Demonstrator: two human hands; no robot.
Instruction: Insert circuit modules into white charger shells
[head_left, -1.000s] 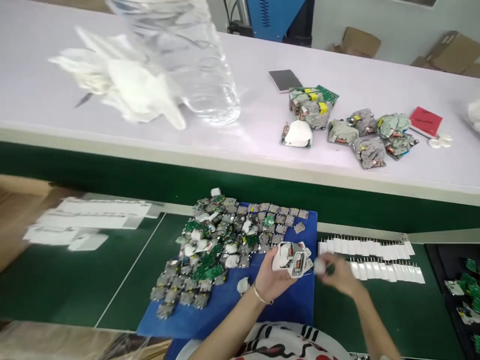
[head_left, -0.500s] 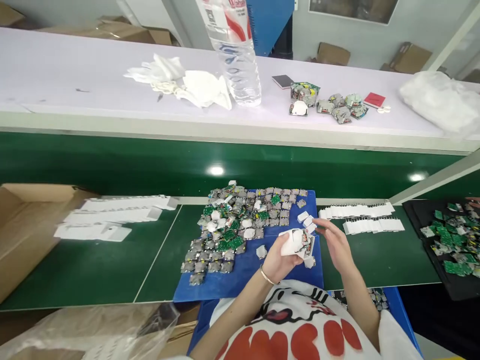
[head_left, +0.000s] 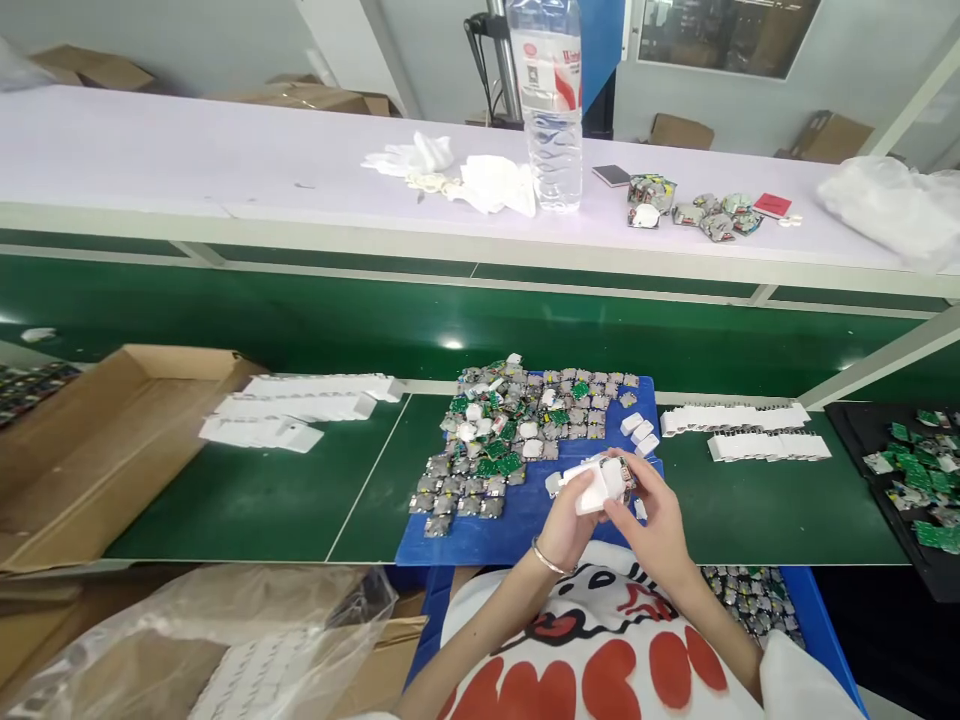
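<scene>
Both of my hands meet over the near edge of the blue tray (head_left: pixel 480 535): the left hand (head_left: pixel 571 520), with a bangle at its wrist, is clenched around a white charger housing (head_left: pixel 598 487), and the right hand (head_left: pixel 651 515) curls its fingers against the housing's right side, where a bit of circuit board shows at the opening. Whether the right fingertips pinch a small part I cannot tell. Just beyond the housing three loose white caps (head_left: pixel 637 432) lie on the tray, and past them spreads a pile of grey and green charger boards (head_left: pixel 517 430), partly in neat rows, partly jumbled. I judge the work is far from finished, since that pile is large and only this one housing is in hand. To the right, two rows of white housings (head_left: pixel 742 430) sit on the green belt (head_left: pixel 262 500); to the left lie more white pieces (head_left: pixel 300 405) beside an open cardboard box (head_left: pixel 90 440). On the black mat (head_left: pixel 847 430) at far right rest more green boards. The white shelf (head_left: pixel 187 160) behind carries a water bottle (head_left: pixel 553 105), crumpled gloves (head_left: pixel 465 175) and a few wrapped boards (head_left: pixel 697 205).
</scene>
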